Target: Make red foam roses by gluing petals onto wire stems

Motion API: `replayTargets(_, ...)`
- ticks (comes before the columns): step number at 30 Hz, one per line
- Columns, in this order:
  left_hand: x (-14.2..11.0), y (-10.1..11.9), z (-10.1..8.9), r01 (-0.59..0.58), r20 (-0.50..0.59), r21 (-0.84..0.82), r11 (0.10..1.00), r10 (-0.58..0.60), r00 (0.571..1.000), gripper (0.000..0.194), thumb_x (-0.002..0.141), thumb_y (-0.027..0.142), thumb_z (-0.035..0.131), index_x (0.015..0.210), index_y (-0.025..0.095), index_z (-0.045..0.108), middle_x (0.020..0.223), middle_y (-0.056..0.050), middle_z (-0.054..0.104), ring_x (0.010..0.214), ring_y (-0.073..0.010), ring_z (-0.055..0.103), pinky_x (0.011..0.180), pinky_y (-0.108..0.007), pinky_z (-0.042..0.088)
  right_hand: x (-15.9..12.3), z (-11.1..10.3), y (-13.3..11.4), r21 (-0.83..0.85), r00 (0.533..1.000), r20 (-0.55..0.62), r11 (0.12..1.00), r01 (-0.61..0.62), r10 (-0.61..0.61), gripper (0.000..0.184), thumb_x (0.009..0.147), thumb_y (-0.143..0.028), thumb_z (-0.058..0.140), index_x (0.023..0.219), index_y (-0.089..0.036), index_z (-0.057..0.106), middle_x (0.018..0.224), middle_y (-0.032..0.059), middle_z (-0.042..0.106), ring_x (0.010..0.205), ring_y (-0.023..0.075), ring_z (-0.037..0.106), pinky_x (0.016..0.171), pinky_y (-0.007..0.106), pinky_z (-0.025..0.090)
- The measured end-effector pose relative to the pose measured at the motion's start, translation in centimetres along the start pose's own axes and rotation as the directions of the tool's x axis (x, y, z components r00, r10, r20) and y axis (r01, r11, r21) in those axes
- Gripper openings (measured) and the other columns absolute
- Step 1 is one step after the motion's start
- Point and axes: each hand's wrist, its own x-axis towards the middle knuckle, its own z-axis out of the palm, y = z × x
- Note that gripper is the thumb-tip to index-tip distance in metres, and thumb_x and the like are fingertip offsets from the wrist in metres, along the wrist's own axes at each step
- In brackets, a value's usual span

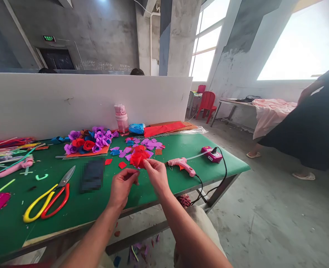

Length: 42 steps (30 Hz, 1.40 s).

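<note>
A red crepe-paper flower [139, 156] is held up over the green table, its petals layered and spread. My right hand [156, 175] pinches its lower right edge between thumb and fingers. Just below and to the left, my left hand [123, 186] is closed in a pinch; whatever sits between its fingertips is hidden. Purple, blue and red paper petals [152, 143] lie scattered behind the flower. To the right of my right hand, a pink hot glue gun [182, 165] rests on its side, a clear glue stick coming from its back.
Scissors [51, 197] with yellow and red handles lie at left beside a dark blurred rectangle [92, 175]. Finished paper flowers [89, 141] are bunched behind. A pink bottle [121, 120] stands against the white board [89, 100]. A corded purple power socket [211, 154] sits near the right edge. Someone stands far right.
</note>
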Motion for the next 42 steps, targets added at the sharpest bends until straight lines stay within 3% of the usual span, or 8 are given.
replayTargets(16, 0.19, -0.45, -0.28, -0.008, 0.014, 0.025, 1.000, 0.007, 1.000, 0.014, 0.062, 0.027, 0.073, 0.066, 0.015, 0.066, 0.053, 0.004, 0.057, 0.047, -0.0090, 0.051, 0.050, -0.022, 0.043, 0.30, -0.25, 0.54, 0.099, 0.996, 0.086, 0.995, 0.002, -0.011, 0.028, 0.078, -0.038, 0.056, 0.072, -0.015, 0.072, 0.068, 0.0032, 0.068, 0.067, 0.0161, 0.058, 0.064, 0.025, 0.043)
replayTargets(42, 0.16, -0.52, -0.21, -0.027, 0.010, 0.075, 0.997, 0.027, 1.000, 0.016, 0.063, 0.030, 0.072, 0.066, 0.016, 0.067, 0.054, 0.002, 0.059, 0.046, -0.0103, 0.051, 0.050, -0.023, 0.043, 0.09, -0.30, 0.37, 0.096, 0.997, 0.069, 0.995, 0.019, -0.025, 0.027, 0.079, -0.035, 0.054, 0.074, -0.016, 0.073, 0.070, 0.0023, 0.068, 0.063, 0.0144, 0.057, 0.064, 0.024, 0.044)
